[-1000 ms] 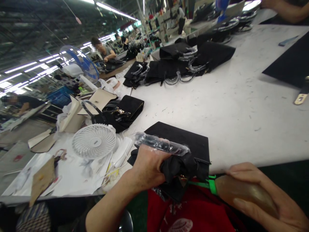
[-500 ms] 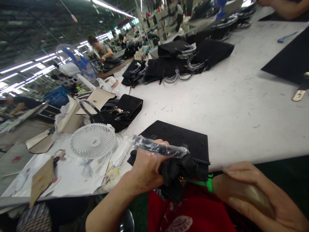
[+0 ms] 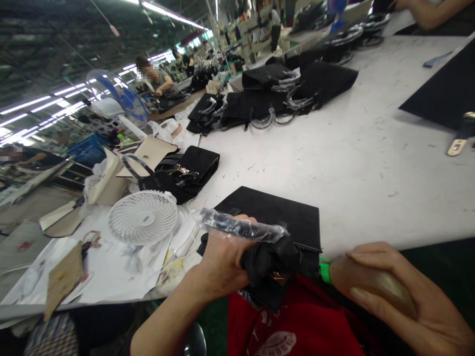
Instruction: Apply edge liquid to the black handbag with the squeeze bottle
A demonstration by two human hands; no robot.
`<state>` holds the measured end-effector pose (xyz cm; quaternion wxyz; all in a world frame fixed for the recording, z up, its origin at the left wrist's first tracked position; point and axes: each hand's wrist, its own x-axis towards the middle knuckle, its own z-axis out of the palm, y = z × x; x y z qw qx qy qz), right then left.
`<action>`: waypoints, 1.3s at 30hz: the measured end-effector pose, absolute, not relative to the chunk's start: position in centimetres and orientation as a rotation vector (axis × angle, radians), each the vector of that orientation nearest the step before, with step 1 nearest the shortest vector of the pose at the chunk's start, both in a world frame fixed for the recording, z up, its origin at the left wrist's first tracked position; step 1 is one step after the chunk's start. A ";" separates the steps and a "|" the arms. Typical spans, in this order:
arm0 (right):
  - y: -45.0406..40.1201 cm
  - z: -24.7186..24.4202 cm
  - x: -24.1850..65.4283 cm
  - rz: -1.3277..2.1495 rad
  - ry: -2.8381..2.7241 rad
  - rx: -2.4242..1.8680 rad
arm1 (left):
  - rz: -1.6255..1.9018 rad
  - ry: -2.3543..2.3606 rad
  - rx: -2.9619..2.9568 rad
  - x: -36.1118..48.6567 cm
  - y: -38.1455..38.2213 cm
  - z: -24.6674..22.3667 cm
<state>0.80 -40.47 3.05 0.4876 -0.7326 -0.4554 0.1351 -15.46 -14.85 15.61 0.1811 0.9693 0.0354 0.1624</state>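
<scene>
A black bag (image 3: 274,212) lies at the table's near edge, its plastic-wrapped handle (image 3: 241,226) passing over my left hand (image 3: 226,257). That hand is closed on the bag's bunched black fabric, near a small gold metal piece (image 3: 277,277). To the right, my right hand (image 3: 401,291) is wrapped round a translucent brownish bottle (image 3: 371,284) with a green cap (image 3: 325,271). The cap faces the bag, and the bottle's tip is hidden by the black fabric.
A white fan (image 3: 144,217) stands left of the bag, near another black bag (image 3: 200,165) and beige pieces (image 3: 148,153). More black bags (image 3: 256,101) lie farther back on the white table (image 3: 363,188). A co-worker's arm (image 3: 434,15) shows at top right.
The green nozzle, seen before beside the gold piece, is now hidden behind the fabric. My left hand and the bunched fabric have shifted slightly left.
</scene>
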 end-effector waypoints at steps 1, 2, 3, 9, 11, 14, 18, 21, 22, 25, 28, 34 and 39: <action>-40.4 3.1 0.8 0.330 -1.088 -1.795 | 0.456 0.101 2.738 -15.5 -14.8 15.6; -40.4 3.2 0.7 0.336 -1.072 -1.795 | 0.456 0.098 2.738 -15.5 -14.8 15.6; -40.4 3.3 0.6 0.347 -1.050 -1.789 | 0.456 0.097 2.739 -15.6 -14.8 15.6; -41.1 4.5 -0.7 0.517 -1.016 -1.664 | 0.437 0.082 2.773 -15.8 -14.9 15.4; -41.0 4.7 -0.7 0.493 -1.047 -1.668 | 0.396 0.092 2.786 -15.9 -14.9 15.3; -40.8 4.8 -0.4 0.407 -1.130 -1.696 | 0.377 0.111 2.798 -16.0 -14.8 15.3; -40.8 4.8 -0.3 0.420 -1.160 -1.665 | 0.356 0.110 2.791 -16.0 -14.9 15.3; -40.5 4.9 -0.3 0.301 -1.218 -1.702 | 0.362 0.119 2.800 -16.0 -14.9 15.5; -40.3 4.9 -0.2 0.270 -1.223 -1.719 | 0.357 0.127 2.799 -16.1 -15.0 15.6; -40.2 4.8 -0.2 0.258 -1.206 -1.732 | 0.339 0.141 2.777 -16.0 -15.1 15.7; -40.5 4.6 -0.2 0.277 -1.188 -1.747 | 0.337 0.133 2.763 -16.0 -15.1 15.7; -40.8 4.5 -0.3 0.404 -1.078 -1.756 | 0.322 0.135 2.768 -16.1 -14.9 15.6; -41.0 4.3 -0.3 0.395 -1.100 -1.758 | 0.311 0.115 2.802 -16.2 -14.8 15.7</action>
